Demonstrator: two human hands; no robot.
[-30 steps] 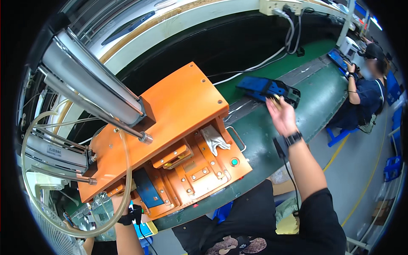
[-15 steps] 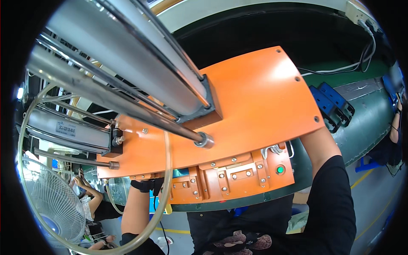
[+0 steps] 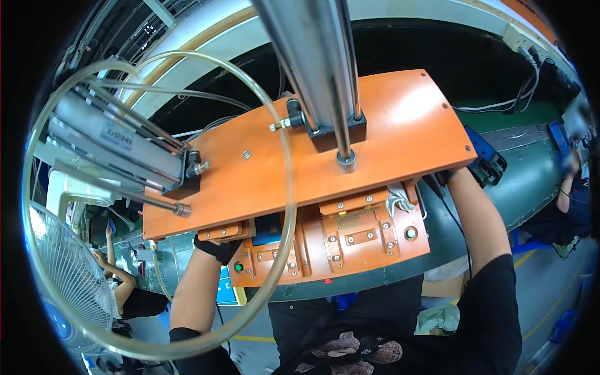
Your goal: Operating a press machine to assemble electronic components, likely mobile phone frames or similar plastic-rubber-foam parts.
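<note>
An orange pneumatic press fixture [image 3: 387, 134] stands before me, with two metal air cylinders rising from its top plate. My left forearm [image 3: 199, 284], with a black band at the wrist, reaches under the plate's left end. Its fingers are hidden there, near a dark blue flat piece [image 3: 267, 229] in the lower part of the fixture. On the other side, my right forearm [image 3: 478, 206] passes behind the plate's right end, and that hand is also hidden. A black cord hangs from the right wrist. Green buttons [image 3: 410, 233] sit at both front corners of the orange base [image 3: 375, 256].
A clear air hose [image 3: 289, 187] loops across the front left. Blue-and-black devices [image 3: 487, 162] lie on the green bench [image 3: 531, 169] at right. A fan [image 3: 72, 281] stands at left. Other people work at both sides. A power strip [image 3: 522, 40] is at the far right.
My view has shifted, so the cylinders stand more upright and the left green button shows. My right forearm appears farther up and outward, with its wrist band and cord now visible.
</note>
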